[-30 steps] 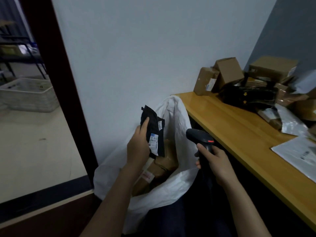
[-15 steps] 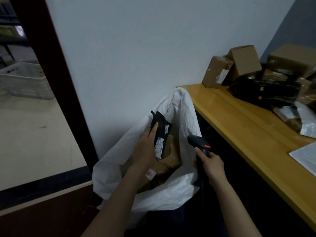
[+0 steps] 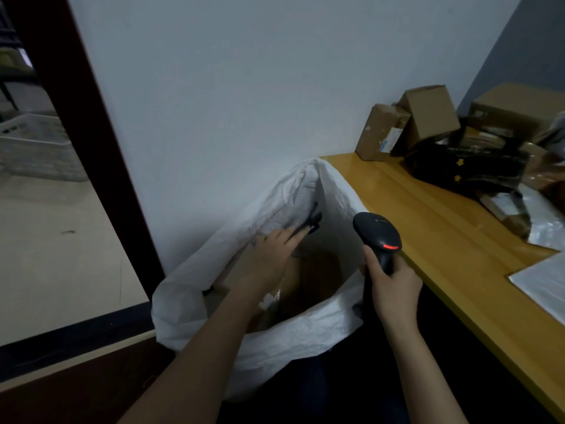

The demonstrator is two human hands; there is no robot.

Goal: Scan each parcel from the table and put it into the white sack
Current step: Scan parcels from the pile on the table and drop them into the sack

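**Stock at the sack mouth: hands, scanner, parcels**

- My left hand [image 3: 269,258], centre of frame: reaches into the mouth of the sack, fingers stretched toward the upper right and pinching the near end of a small flat black pouch parcel [image 3: 309,222]. The pouch is motion-blurred, tilted, and lies against the sack's far inner wall, above the load.
- Crinkled white woven sack [image 3: 275,341], lower centre: open, standing between the wall and the table's left edge.
- Brown cardboard parcels [image 3: 315,276]: inside the sack, below my left hand.
- My right hand [image 3: 394,289], right of centre: fist wrapped tight round the handle of a black handheld barcode scanner [image 3: 377,234]. Its head stands upright above my fingers, with a red light showing.
- Long yellow wooden table [image 3: 443,240], right side.
- Two brown cardboard boxes [image 3: 406,123], far end of the table, leaning against the wall.
- Glossy black plastic parcel [image 3: 467,166], beside those boxes.
- Silver-grey mailer bags [image 3: 544,221], right edge.
- White paper sheet [image 3: 541,286], lower right.
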